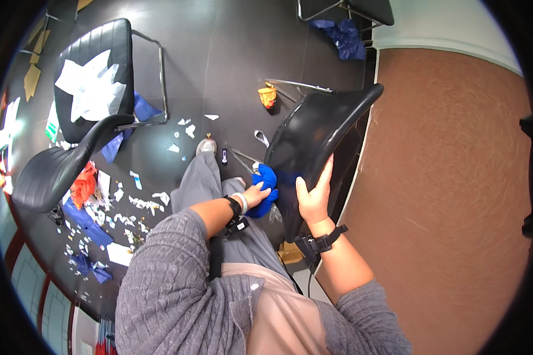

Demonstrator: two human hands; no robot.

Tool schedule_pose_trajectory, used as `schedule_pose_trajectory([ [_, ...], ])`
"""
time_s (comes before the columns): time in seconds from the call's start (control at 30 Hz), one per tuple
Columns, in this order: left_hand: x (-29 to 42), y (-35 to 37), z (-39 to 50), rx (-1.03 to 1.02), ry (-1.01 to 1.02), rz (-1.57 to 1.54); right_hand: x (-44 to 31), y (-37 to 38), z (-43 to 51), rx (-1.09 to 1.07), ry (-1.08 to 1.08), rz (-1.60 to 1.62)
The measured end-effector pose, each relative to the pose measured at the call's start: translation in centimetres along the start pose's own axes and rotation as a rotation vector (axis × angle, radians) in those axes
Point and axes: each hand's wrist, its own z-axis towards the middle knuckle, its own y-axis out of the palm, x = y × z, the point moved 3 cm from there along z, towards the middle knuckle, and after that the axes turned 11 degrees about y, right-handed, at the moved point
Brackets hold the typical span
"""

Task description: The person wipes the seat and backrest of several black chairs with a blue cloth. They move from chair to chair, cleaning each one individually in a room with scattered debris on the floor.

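Note:
My left hand grips a bunched bright blue cloth beside the lower left edge of a black cantilever chair. Against the chair's black backrest, my right hand lies with its thumb spread from the fingers and the backrest edge between them. The chair has a chrome tube frame and stands close to the wall. Some of its underside is hidden. Below the blue cloth, a small clear plastic piece shows.
A second black chair at left carries white sheets. Paper scraps, blue plastic and an orange-red bag litter the floor. A yellow-orange packet lies beyond the near chair. The brown wall bounds the right side.

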Motion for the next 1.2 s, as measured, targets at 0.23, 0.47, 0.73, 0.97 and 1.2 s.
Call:
schedule_pose_trajectory([
  [0.23, 10.2, 4.8, -5.4, -0.015, 0.204, -0.390, 0.1, 0.5, -0.1, 0.097, 0.052, -0.045],
  [0.47, 16.4, 4.0, -7.0, 0.112, 0.390, -0.211, -0.2, 0.7, 0.0, 0.102, 0.023, 0.033],
  [0.73, 10.6, 3.4, 2.1, 0.145, 0.459, -0.035, 3.2, -0.5, -5.0, 0.078, 0.041, 0.171],
  [0.97, 4.1, -0.5, 5.1, 0.030, 0.146, 0.266, 3.9, -2.2, -6.0, 0.143, 0.122, -0.084],
  [1.2, 9.1, -4.2, -3.9, 0.321, 0.131, 0.201, 3.4, -3.4, -4.7, -0.020, 0.192, -0.255],
])
